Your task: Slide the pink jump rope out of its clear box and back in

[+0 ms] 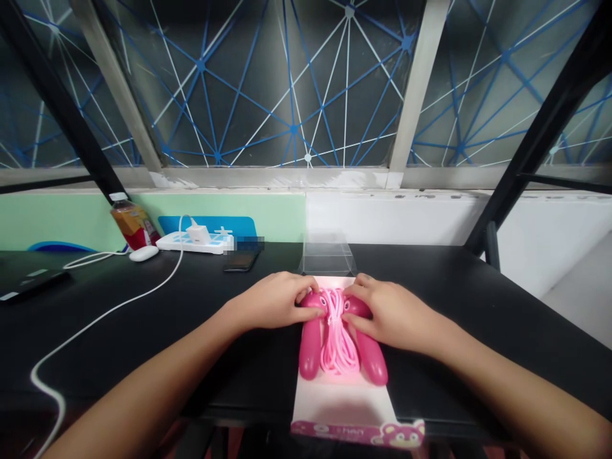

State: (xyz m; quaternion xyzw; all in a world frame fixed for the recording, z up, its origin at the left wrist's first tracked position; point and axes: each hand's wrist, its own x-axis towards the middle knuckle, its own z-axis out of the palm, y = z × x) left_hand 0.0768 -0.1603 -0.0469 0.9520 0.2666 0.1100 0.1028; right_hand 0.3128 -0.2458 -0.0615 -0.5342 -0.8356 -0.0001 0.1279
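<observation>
A pink jump rope [340, 350] lies on an opened white card box insert [342, 403], its cord bundled between two dark pink handles. My left hand [282, 299] grips the top of the left handle [310, 347], thumb across its front and fingers curled over it. On the other side, my right hand [382, 312] grips the head of the right handle [373, 360], with its thumb and fingertips near the tied cord. The card's printed purple front edge, with a bear face, reaches the desk's near edge.
Behind the card stands a clear plastic cover [327, 255]. A phone [241, 258], a power strip [210, 242] with a white charger, a mouse [144, 254] and a drink bottle [131, 220] sit back left. A white cable [119, 304] runs across the desk's left side.
</observation>
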